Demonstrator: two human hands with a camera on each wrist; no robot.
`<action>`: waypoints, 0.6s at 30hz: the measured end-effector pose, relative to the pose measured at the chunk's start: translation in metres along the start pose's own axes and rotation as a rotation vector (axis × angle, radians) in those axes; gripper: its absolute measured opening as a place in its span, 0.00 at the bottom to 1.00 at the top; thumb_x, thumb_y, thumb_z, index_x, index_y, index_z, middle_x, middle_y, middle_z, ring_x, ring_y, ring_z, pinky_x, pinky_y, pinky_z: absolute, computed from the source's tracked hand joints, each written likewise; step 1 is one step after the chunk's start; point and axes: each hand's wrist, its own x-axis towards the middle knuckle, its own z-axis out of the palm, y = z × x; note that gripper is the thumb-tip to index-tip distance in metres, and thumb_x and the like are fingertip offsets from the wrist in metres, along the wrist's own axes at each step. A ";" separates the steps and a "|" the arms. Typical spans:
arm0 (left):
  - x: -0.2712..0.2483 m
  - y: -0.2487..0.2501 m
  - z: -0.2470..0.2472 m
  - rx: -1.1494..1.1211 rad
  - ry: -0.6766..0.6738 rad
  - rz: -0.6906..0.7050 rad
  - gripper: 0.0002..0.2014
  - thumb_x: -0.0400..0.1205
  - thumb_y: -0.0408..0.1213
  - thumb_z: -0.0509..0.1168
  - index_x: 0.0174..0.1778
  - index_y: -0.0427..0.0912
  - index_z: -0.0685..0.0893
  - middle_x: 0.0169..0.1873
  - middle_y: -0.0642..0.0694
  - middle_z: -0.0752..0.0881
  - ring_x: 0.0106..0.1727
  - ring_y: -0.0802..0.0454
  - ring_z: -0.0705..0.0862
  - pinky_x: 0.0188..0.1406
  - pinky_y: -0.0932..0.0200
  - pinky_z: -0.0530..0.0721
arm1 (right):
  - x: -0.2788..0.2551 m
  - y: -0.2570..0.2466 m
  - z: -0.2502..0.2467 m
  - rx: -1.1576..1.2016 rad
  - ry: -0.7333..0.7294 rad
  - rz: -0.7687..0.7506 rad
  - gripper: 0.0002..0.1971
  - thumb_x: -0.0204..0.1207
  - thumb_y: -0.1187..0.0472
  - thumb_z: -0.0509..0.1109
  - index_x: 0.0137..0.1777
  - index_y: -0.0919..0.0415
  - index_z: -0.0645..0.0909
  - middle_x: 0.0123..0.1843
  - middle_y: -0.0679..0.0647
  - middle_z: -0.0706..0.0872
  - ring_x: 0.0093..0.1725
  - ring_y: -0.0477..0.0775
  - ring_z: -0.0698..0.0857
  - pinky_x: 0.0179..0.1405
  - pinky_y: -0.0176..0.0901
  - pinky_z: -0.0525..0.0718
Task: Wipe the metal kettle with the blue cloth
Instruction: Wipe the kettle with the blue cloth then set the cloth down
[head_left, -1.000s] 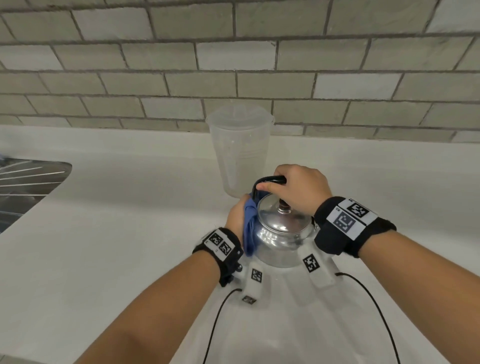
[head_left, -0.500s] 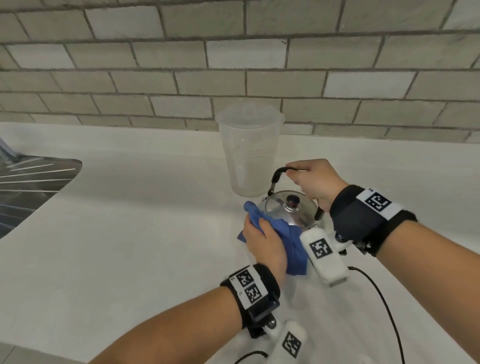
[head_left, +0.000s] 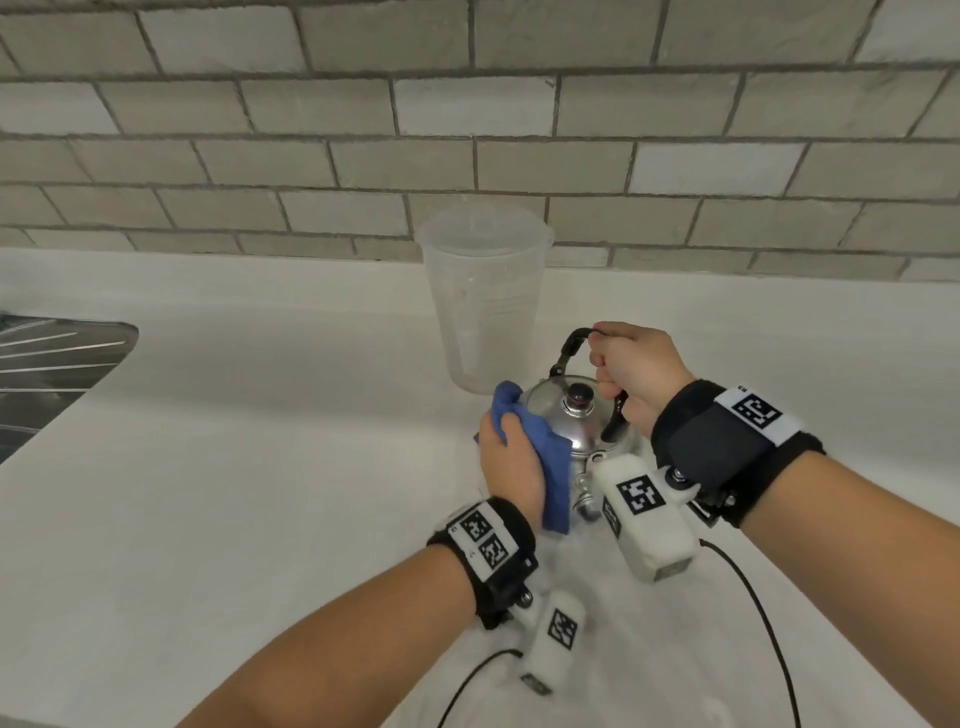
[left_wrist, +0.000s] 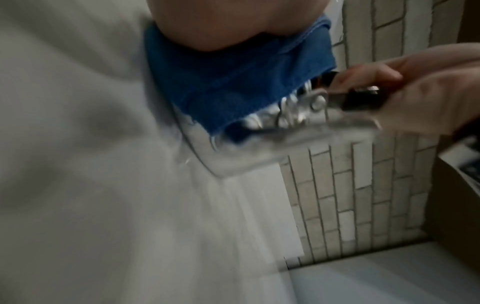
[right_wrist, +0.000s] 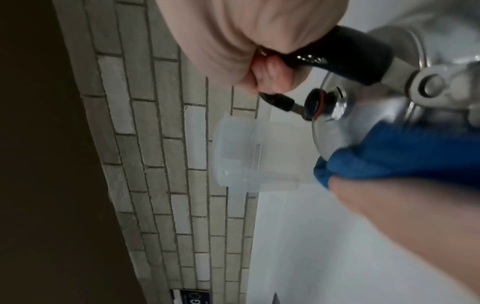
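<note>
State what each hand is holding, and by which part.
The right hand grips the metal kettle by its black handle. The left hand holds the bunched blue cloth against the kettle's side.

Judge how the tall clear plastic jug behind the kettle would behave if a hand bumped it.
The jug looks thin-walled and empty, so probably light. Tall and tapering to a narrow base, it would likely tip or skid on the smooth counter.

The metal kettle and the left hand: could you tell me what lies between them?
The blue cloth, which the left hand presses against the shiny metal kettle; the head view shows it best.
</note>
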 end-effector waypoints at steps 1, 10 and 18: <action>-0.007 -0.004 0.003 0.003 0.007 0.045 0.09 0.89 0.44 0.51 0.50 0.62 0.75 0.53 0.44 0.81 0.54 0.49 0.82 0.61 0.52 0.79 | -0.001 0.001 0.001 0.066 0.025 0.018 0.18 0.82 0.71 0.59 0.71 0.68 0.73 0.30 0.55 0.70 0.18 0.46 0.64 0.10 0.30 0.62; 0.007 0.005 -0.009 0.008 -0.209 0.053 0.10 0.88 0.47 0.52 0.60 0.57 0.76 0.56 0.47 0.84 0.62 0.48 0.83 0.68 0.52 0.79 | 0.003 0.013 -0.038 -0.909 0.016 -0.527 0.18 0.80 0.44 0.61 0.67 0.45 0.81 0.57 0.54 0.71 0.61 0.54 0.73 0.64 0.44 0.70; 0.018 0.015 -0.008 0.056 -0.189 -0.090 0.17 0.85 0.51 0.54 0.55 0.45 0.81 0.54 0.40 0.87 0.57 0.43 0.85 0.69 0.43 0.80 | 0.026 0.028 -0.043 -0.792 -0.301 -0.888 0.17 0.83 0.48 0.50 0.32 0.35 0.69 0.59 0.55 0.85 0.68 0.59 0.77 0.72 0.55 0.69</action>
